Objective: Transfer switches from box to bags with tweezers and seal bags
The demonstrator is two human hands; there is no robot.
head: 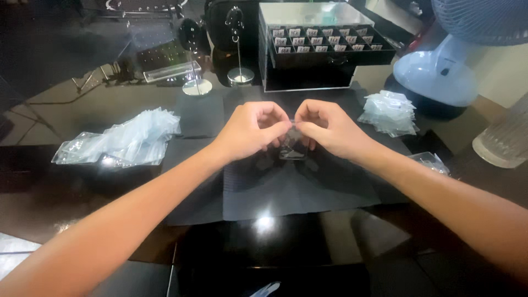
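My left hand and my right hand meet above a dark cloth mat on the glossy table. Both pinch the top edge of a small clear plastic bag that hangs between them. Whatever is inside the bag is too small to tell. The fingers of both hands are curled closed on the bag's rim.
A heap of clear small bags lies at left, and a smaller stack of clear bags at right. A clear drawer box with small labelled compartments stands behind. Two jewellery stands rise at back. A fan base and a ribbed glass are at right.
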